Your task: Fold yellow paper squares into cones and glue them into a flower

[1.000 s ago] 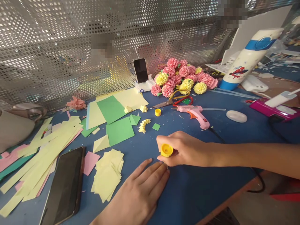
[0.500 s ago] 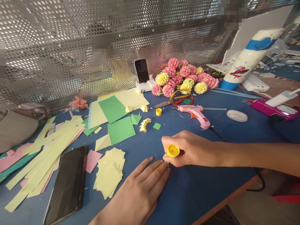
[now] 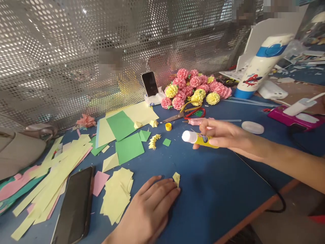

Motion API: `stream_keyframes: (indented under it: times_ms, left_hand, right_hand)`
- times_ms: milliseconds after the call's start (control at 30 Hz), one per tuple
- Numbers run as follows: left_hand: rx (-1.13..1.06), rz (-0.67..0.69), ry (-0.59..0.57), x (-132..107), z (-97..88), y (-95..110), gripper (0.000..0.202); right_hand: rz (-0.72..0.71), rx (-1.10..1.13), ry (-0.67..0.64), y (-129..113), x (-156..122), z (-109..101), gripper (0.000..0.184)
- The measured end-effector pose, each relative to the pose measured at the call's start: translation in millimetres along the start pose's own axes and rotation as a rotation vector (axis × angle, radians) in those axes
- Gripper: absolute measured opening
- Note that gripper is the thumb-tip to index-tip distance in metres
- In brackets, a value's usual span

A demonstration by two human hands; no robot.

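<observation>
Uncapped, a yellow glue stick (image 3: 200, 139) is gripped in my right hand (image 3: 230, 136) above the table, its white end pointing left. Flat on the table lies my left hand (image 3: 153, 205), fingers stretched out, its fingertips touching a small folded piece of pale yellow paper (image 3: 176, 178). The yellow cap (image 3: 168, 127) stands farther back, near a curved chain of folded yellow pieces (image 3: 153, 141). To the left of my left hand is a stack of yellow paper pieces (image 3: 117, 195). My right hand partly hides a pink glue gun (image 3: 194, 121).
Scissors (image 3: 175, 117) and pink and yellow paper flowers (image 3: 188, 89) lie at the back. Green paper (image 3: 129, 148), yellow strips (image 3: 54, 178) and a phone (image 3: 74, 203) are on the left. A bottle (image 3: 261, 67) and a purple power strip (image 3: 294, 118) stand right; a cord trails there.
My right hand has lifted the glue stick off the folded paper, moving it up and back and tilting it level. My left hand stays flat at the paper.
</observation>
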State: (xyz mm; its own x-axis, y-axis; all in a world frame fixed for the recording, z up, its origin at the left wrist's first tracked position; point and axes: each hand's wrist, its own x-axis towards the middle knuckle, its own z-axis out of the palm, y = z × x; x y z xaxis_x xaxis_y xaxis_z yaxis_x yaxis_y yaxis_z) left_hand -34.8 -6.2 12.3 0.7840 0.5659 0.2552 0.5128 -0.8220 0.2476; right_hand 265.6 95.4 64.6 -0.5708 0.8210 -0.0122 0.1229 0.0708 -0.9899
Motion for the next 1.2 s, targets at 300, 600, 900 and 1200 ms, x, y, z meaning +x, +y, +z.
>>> stream_keyframes:
  times_ms: [300,600,900,1200]
  left_hand:
    - [-0.057,-0.620,0.048,34.9,3.8,-1.8,0.026]
    - [-0.331,-0.694,0.037,53.1,4.2,7.4,0.013]
    - [-0.981,-0.762,0.212,58.9,2.3,8.1,0.014]
    - [-1.528,-0.686,0.317,68.3,1.2,2.5,0.031]
  right_hand:
    - [0.009,-0.013,-0.281,17.9,20.3,-4.3,0.037]
    - [-0.114,-0.090,-0.278,43.8,51.7,-2.6,0.024]
    - [-0.238,-0.115,-0.115,64.1,51.7,0.1,0.031]
    - [-0.836,-0.472,0.158,41.5,12.5,13.1,0.026]
